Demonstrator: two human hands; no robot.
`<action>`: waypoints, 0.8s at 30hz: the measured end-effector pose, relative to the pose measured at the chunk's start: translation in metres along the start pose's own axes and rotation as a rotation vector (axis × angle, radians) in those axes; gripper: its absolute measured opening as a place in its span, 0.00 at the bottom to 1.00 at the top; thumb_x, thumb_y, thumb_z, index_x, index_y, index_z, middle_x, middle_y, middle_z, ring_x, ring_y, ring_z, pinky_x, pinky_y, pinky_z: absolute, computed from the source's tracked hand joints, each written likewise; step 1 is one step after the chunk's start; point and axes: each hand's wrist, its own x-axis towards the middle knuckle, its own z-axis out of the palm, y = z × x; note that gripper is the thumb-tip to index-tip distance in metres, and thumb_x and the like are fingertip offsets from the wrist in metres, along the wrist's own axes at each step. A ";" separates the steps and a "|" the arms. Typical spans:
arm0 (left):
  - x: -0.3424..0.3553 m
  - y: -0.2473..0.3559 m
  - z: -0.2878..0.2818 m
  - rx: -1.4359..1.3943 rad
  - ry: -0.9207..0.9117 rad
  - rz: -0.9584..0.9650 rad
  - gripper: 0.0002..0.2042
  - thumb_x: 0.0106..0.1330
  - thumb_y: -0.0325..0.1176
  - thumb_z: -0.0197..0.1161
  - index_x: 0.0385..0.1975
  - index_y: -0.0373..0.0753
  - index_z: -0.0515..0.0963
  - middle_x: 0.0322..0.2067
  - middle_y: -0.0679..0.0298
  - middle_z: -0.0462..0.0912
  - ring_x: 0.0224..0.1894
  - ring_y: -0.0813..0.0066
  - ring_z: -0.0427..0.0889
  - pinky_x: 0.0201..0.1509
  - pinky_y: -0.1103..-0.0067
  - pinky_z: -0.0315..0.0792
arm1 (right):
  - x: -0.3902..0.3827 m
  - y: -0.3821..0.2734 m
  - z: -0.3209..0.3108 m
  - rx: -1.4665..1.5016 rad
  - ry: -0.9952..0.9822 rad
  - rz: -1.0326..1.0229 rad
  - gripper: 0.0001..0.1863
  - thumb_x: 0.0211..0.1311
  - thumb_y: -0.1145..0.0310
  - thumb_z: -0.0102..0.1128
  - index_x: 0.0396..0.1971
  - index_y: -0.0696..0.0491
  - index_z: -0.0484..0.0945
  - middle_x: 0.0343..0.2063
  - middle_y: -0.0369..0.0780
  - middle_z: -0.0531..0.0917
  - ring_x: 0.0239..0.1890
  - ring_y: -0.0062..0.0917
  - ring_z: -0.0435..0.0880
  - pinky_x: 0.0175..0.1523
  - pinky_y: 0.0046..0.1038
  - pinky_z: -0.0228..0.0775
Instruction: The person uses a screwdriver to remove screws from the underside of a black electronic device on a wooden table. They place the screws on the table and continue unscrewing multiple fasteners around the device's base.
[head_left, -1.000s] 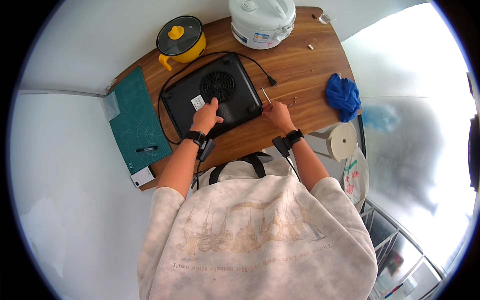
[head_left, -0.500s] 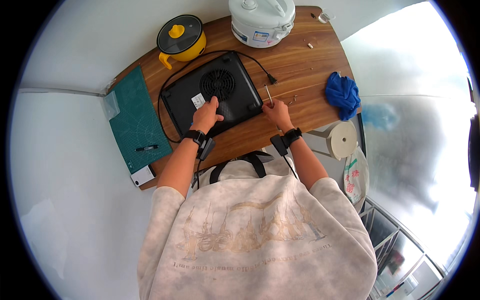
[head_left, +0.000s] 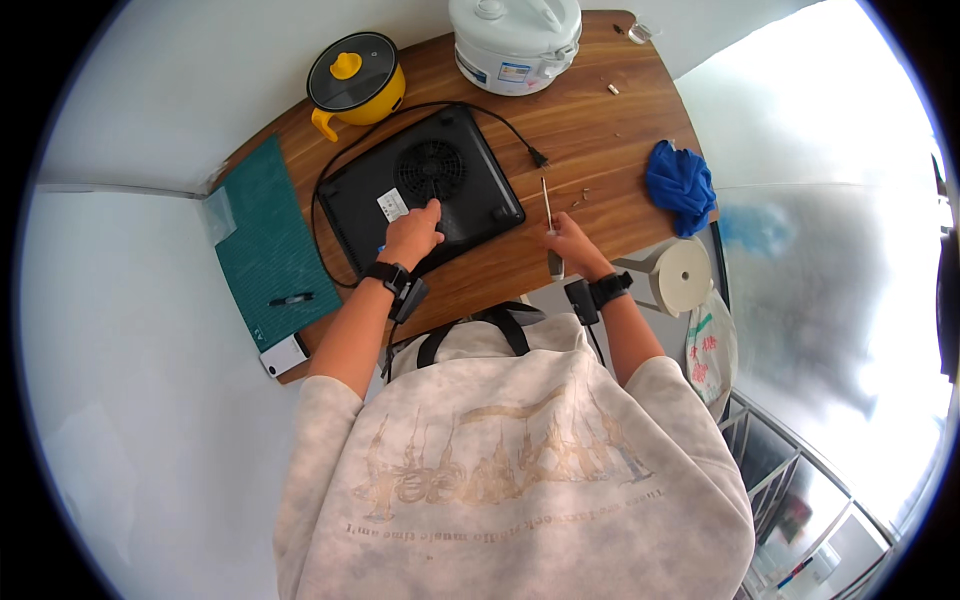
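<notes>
My left hand (head_left: 414, 234) rests on a black appliance (head_left: 358, 225) lying underside up, with a round fan grille (head_left: 430, 166) and white label. Its index finger points toward the grille, thumb apart, and a small blue bit shows beside the hand. My right hand (head_left: 570, 240) is closed on a screwdriver (head_left: 555, 258), its metal shaft pointing away from me, just right of the appliance's right edge. Several tiny metal pieces (head_left: 584, 196) lie on the wood beyond it. The appliance's black cord loops around its left and back, ending in a plug (head_left: 539, 159).
Wooden table (head_left: 590, 140) holds a yellow pot (head_left: 365, 90), white cooker (head_left: 510, 50), blue cloth (head_left: 680, 190), green mat (head_left: 260, 250) with pen (head_left: 290, 299), and white device (head_left: 283, 356). A round stool (head_left: 672, 275) and white bag (head_left: 710, 355) are at right.
My right hand has moved right and slightly toward me, taking the screwdriver away from the appliance's corner. My left hand stays in place on the appliance.
</notes>
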 end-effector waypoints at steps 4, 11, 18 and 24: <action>0.007 0.019 0.013 -0.123 0.078 0.235 0.16 0.61 0.29 0.66 0.45 0.42 0.68 0.40 0.55 0.79 0.43 0.51 0.81 0.43 0.61 0.76 | -0.051 -0.014 -0.014 0.457 -0.214 0.065 0.23 0.68 0.71 0.55 0.62 0.51 0.67 0.38 0.41 0.80 0.41 0.24 0.81 0.43 0.25 0.74; 0.037 0.051 0.037 -0.182 0.146 0.348 0.18 0.61 0.30 0.67 0.48 0.44 0.67 0.41 0.57 0.75 0.43 0.58 0.80 0.46 0.64 0.76 | -0.102 -0.028 -0.017 0.608 -0.111 0.179 0.20 0.73 0.64 0.50 0.62 0.50 0.67 0.32 0.39 0.81 0.28 0.19 0.78 0.31 0.23 0.70; 0.049 0.056 0.047 -0.185 0.161 0.348 0.20 0.59 0.27 0.69 0.48 0.48 0.68 0.37 0.55 0.70 0.38 0.51 0.80 0.42 0.62 0.77 | -0.110 -0.028 -0.011 -0.350 0.309 -0.125 0.19 0.58 0.66 0.60 0.50 0.52 0.74 0.31 0.44 0.86 0.36 0.37 0.85 0.41 0.36 0.76; 0.043 0.061 0.040 -0.186 0.085 0.290 0.21 0.61 0.27 0.67 0.52 0.52 0.68 0.38 0.54 0.69 0.39 0.52 0.78 0.45 0.63 0.76 | -0.104 -0.050 -0.011 -0.521 0.368 -0.299 0.17 0.51 0.71 0.62 0.44 0.52 0.81 0.36 0.46 0.85 0.40 0.45 0.83 0.46 0.40 0.75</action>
